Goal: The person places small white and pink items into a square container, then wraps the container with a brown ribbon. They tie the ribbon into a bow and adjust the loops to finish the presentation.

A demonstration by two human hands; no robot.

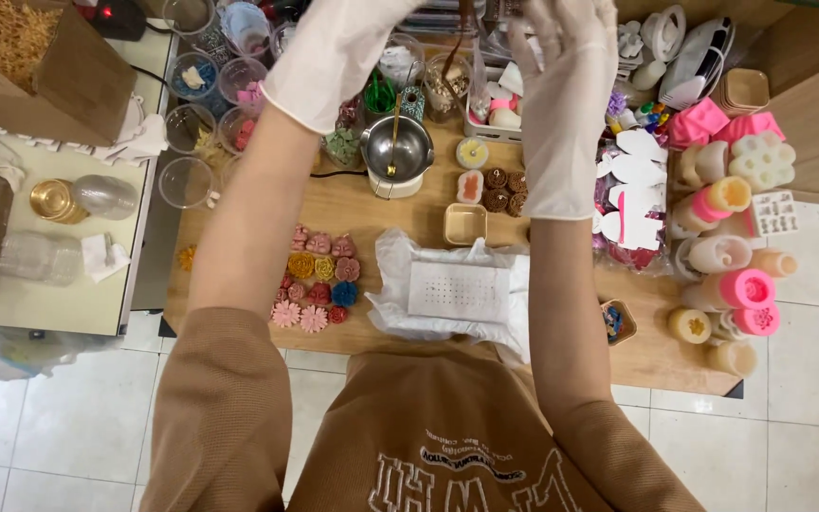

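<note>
Both of my hands wear white gloves and are raised over the far side of the wooden table [656, 356]. My left hand [334, 57] reaches toward the jars at the back, and its fingertips are cut off by the top edge. My right hand [566, 95] is held upright beside it, fingers near the top edge. Whether either hand grips anything is hidden. A thin brown stick [455, 43] stands between them. Below my hands sits a small metal pot [400, 152] with a gold spoon in it. Closer to me lies a white perforated mould [457, 289] on a crumpled white bag.
Several wax flowers [319, 280] lie at the left of the table. Pink and cream silicone moulds [732, 237] crowd the right side. Clear plastic cups [191, 123] stand at the back left. A small square tin [464, 224] and brown round pieces [502, 190] lie centrally. A cardboard box [59, 66] sits far left.
</note>
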